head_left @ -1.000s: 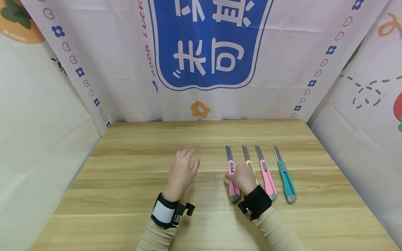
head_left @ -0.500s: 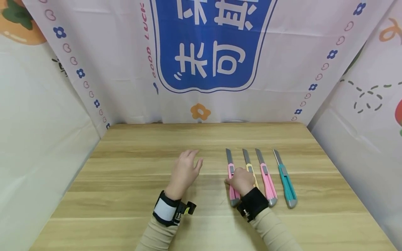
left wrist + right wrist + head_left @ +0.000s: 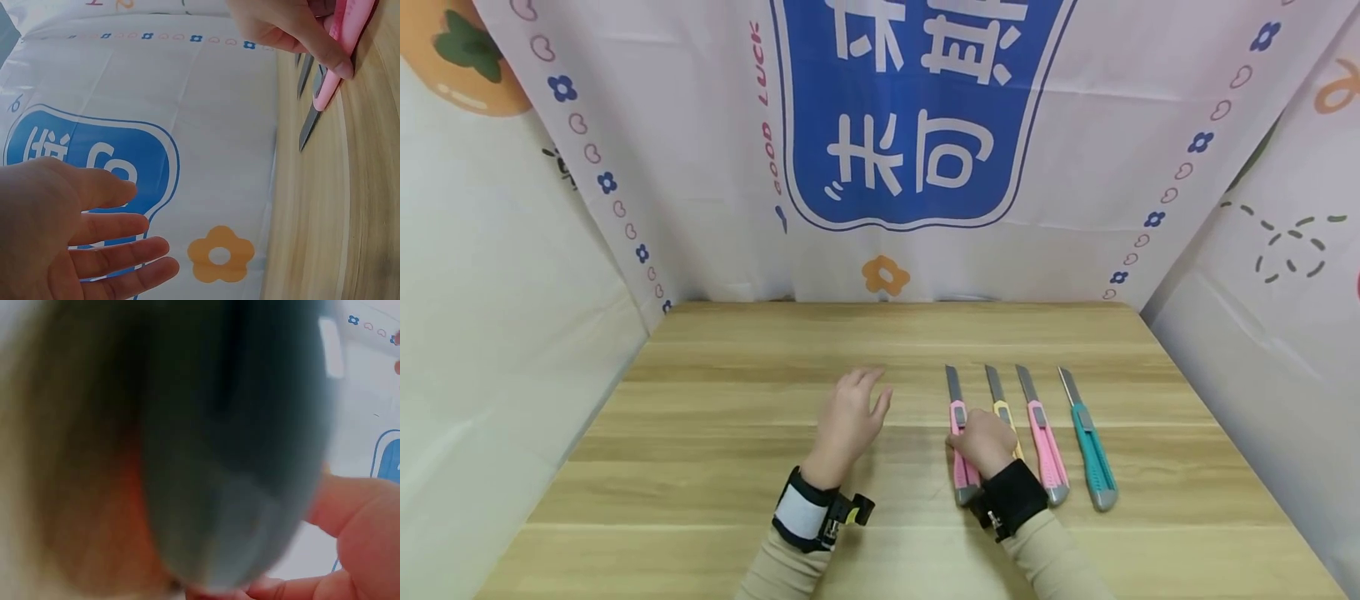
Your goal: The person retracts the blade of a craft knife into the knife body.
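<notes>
Hands [image 3: 847, 423] apart, pink knife [image 3: 964, 478] in right [image 3: 985, 442]

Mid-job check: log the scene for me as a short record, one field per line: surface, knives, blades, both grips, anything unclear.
Surface: wooden table
Knives, left to right: left pink knife, yellow knife, right pink knife, teal knife
Blades: all four extended, pointing toward the backdrop
Right grip: holds the left pink knife, thumb on its handle
Left grip: holds nothing, left of the knives
Partly hidden: yellow knife, by the right grip
Unclear: whether the left pink knife is off the table; the right wrist view is mostly blurred
</notes>
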`<action>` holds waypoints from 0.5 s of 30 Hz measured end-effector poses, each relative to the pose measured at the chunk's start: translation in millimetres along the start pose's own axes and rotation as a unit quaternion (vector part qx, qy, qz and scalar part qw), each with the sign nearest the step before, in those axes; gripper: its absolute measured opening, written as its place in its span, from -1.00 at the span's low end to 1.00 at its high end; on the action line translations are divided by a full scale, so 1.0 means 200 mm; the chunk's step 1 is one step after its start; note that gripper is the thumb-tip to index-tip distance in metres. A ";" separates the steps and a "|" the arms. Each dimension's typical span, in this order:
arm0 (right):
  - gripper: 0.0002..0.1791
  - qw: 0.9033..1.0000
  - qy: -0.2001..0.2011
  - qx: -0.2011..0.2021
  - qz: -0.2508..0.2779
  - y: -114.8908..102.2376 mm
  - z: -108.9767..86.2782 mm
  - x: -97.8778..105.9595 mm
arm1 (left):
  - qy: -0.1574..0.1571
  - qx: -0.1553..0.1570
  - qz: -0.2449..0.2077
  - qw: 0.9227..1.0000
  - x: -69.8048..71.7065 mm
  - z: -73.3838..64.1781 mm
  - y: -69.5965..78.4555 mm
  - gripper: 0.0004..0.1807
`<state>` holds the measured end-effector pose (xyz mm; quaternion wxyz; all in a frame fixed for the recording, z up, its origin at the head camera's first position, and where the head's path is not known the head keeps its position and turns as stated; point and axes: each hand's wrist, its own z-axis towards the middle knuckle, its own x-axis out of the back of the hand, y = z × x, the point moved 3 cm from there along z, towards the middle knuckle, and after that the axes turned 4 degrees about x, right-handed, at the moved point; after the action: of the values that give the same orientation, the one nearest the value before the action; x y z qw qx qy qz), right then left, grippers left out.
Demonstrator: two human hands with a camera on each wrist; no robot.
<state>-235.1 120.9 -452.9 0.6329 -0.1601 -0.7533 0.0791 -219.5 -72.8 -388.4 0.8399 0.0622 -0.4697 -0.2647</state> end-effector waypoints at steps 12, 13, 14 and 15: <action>-0.50 0.991 0.085 0.054 0.084 -0.04 -0.07 0.10 | 0.018 -0.011 -0.006 1.000 0.00 -0.03 -0.01 -0.67; -0.51 0.988 0.102 0.063 0.098 -0.05 -0.08 0.12 | 0.018 -0.011 -0.008 1.000 0.00 -0.03 -0.01 -0.67; -0.52 0.984 0.118 0.074 0.109 -0.06 -0.09 0.13 | 0.016 -0.009 -0.014 1.000 0.00 -0.03 0.00 -0.67; -0.53 0.981 0.132 0.085 0.116 -0.07 -0.10 0.14 | 0.013 -0.006 -0.023 1.000 0.01 -0.04 0.00 -0.67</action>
<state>-222.0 115.5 -417.8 0.7242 -0.2015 -0.6302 0.1941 -213.0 -75.1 -391.0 0.8401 0.0713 -0.4551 -0.2865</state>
